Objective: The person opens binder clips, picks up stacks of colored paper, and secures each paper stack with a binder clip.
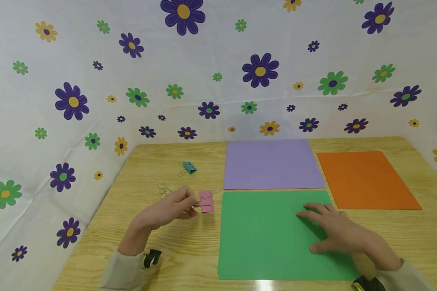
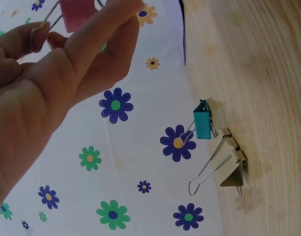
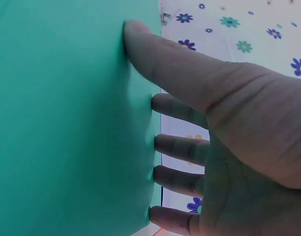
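A pink binder clip (image 1: 206, 201) is pinched by its wire handles in my left hand (image 1: 171, 208), just left of the green sheet. My right hand (image 1: 338, 232) rests on the green sheet (image 1: 262, 234) with its fingers spread, and the fingertips (image 3: 163, 103) and thumb touch the paper. On the table beyond my left hand lies a teal binder clip (image 1: 189, 167). A cream binder clip (image 2: 229, 164) sits beside the teal one in the left wrist view; in the head view my left hand hides most of it.
Behind the green sheet lies a purple sheet (image 1: 271, 163), and an orange sheet (image 1: 368, 180) is at the right. The wooden table (image 1: 182, 242) is bordered at the back and sides by a white flowered cloth (image 1: 218, 52).
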Available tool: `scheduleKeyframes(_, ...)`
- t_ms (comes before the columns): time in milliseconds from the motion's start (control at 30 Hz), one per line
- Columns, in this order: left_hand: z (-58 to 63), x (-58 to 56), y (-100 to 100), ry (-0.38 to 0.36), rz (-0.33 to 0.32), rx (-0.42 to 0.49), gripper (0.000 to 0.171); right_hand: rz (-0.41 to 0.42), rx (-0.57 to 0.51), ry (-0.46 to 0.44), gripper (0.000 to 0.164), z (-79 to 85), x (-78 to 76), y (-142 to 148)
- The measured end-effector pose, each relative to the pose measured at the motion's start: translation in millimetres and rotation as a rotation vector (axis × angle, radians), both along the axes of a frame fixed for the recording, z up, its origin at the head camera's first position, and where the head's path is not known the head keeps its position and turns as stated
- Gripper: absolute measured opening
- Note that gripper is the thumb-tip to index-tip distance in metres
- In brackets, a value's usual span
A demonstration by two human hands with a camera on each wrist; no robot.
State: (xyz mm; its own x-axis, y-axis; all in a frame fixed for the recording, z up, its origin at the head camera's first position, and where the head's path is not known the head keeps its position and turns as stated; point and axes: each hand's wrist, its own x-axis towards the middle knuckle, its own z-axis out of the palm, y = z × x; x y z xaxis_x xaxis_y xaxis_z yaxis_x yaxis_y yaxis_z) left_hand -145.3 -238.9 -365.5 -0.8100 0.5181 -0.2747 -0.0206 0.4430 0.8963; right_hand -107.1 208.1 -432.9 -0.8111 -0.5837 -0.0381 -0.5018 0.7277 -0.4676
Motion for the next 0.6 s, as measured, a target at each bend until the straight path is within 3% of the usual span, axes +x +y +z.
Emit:
scheduleKeyframes(100, -1.6, -0.6, -1.0, 0.02, -0.03, 0.002, 0.027, -0.001, -0.012, -0.009, 0.081, 1.8, -2.2, -0.2)
scheduleKeyframes(267, -1.3, 0.1, -1.8, 0.06, -0.049, -0.033, 0.04, -0.038, -0.005, -0.015, 0.086, 2.7, -3.7, -2.7)
scheduleKeyframes(600, 2.4, 0.0, 2.8, 0.045, -0.001, -0.135, 0.04, -0.084, 0.036, 0.045, 0.093, 3.6, -5.1, -5.2)
